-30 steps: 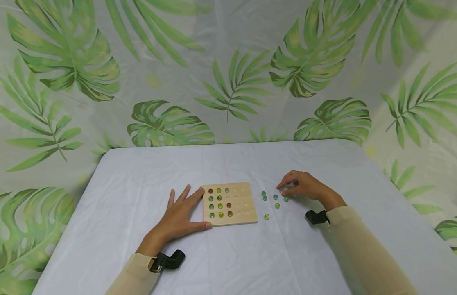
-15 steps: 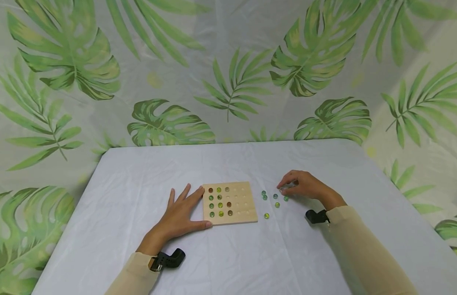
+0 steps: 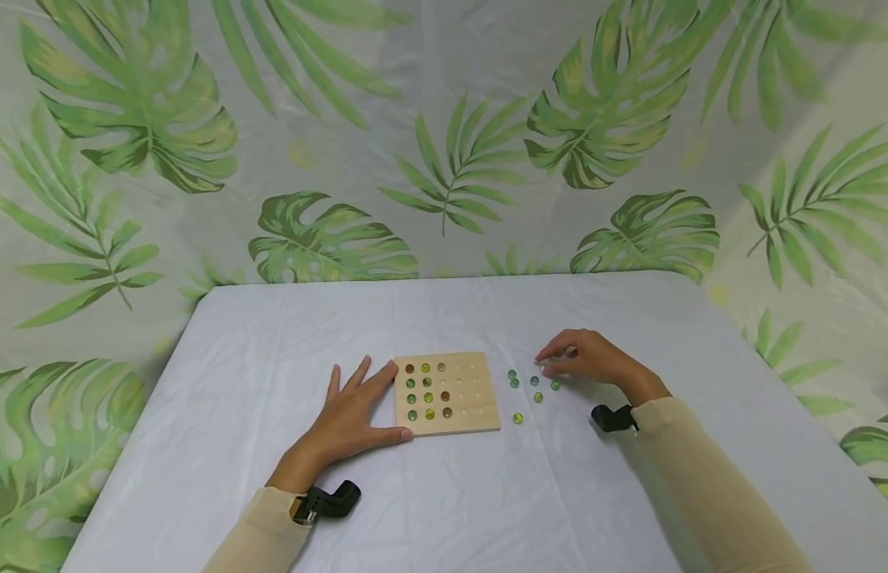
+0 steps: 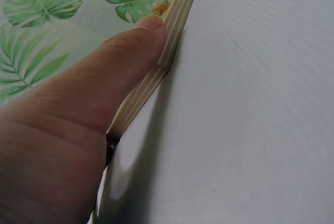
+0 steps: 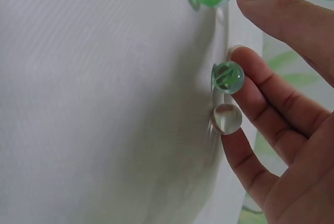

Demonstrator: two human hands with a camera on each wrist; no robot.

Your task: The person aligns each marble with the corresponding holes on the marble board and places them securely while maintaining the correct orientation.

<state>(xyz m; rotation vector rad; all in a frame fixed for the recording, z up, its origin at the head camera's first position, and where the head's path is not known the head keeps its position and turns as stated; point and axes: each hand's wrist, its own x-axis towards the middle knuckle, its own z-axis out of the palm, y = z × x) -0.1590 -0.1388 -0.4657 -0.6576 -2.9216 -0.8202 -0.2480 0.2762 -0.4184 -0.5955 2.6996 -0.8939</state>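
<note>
A wooden board dotted with marbles lies between two hands — the left hand, fingers spread, touching its left corners with thumb and forefinger; the right hand, fingers bent, by loose marbles, fingertips at a clear marble — whether pinched cannot be told.
</note>
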